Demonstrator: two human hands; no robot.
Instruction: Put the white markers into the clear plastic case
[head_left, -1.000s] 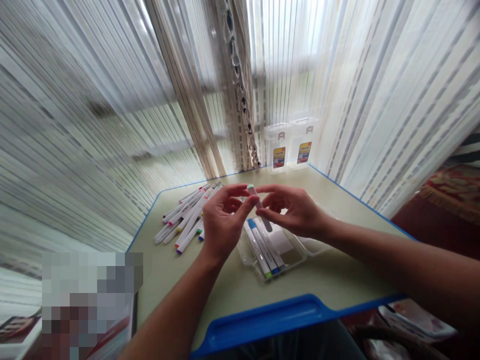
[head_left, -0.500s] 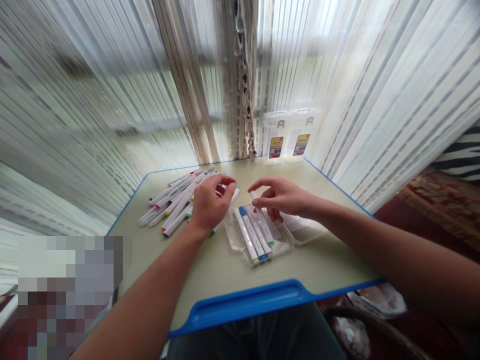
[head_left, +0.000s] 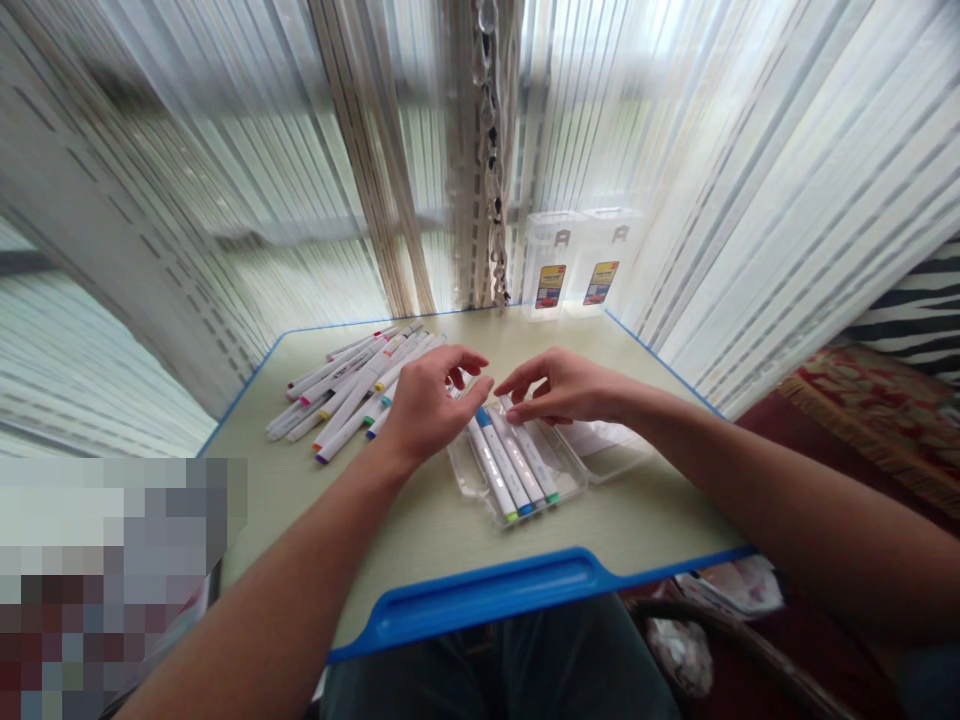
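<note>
My right hand (head_left: 566, 388) has its thumb and index finger closed around the upper end of a white marker with a green end (head_left: 541, 470). That marker lies in a clear plastic case (head_left: 576, 492), alongside a lime-ended marker (head_left: 493, 475), a blue-ended marker (head_left: 510, 470) and a grey-ended marker (head_left: 529, 478). Over the far left corner of the case is my left hand (head_left: 435, 405), fingers curved and apart, holding nothing. Left of it, a loose pile of white markers (head_left: 360, 385) with various coloured ends spreads over the table, partly hidden by that hand.
The case's clear lid (head_left: 619, 462) lies folded open to the right. Two upright clear containers (head_left: 550, 245) with labels stand at the back. The pale table (head_left: 420, 530) has a blue edge and a blue front tray (head_left: 487, 590). String curtains (head_left: 247, 150) hang behind.
My right hand has lowered the green-ended marker, which now lies flatter beside the others in the case. My left hand has shifted slightly right, closer to the case.
</note>
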